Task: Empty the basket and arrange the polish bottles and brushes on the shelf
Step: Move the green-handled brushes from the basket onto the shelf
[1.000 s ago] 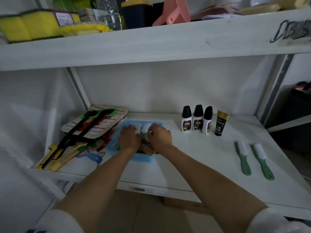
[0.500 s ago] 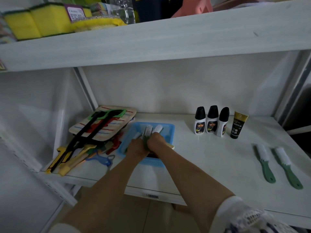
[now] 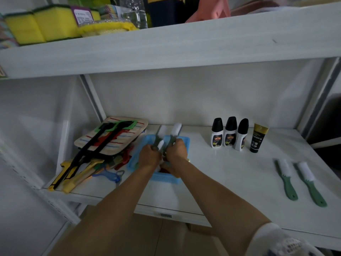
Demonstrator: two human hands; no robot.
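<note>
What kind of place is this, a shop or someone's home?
Probably a small household-goods shop or its stockroom: white metal shelving with a barcode label on its edge, matching polish bottles lined up, and packaged yellow sponges stacked above.

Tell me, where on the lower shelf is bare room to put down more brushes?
Bare shelf lies between the blue basket and the two green brushes, in front of the polish bottles. The left end is crowded with a pile of utensils. Both hands, left hand and right hand, work in the basket.
</note>
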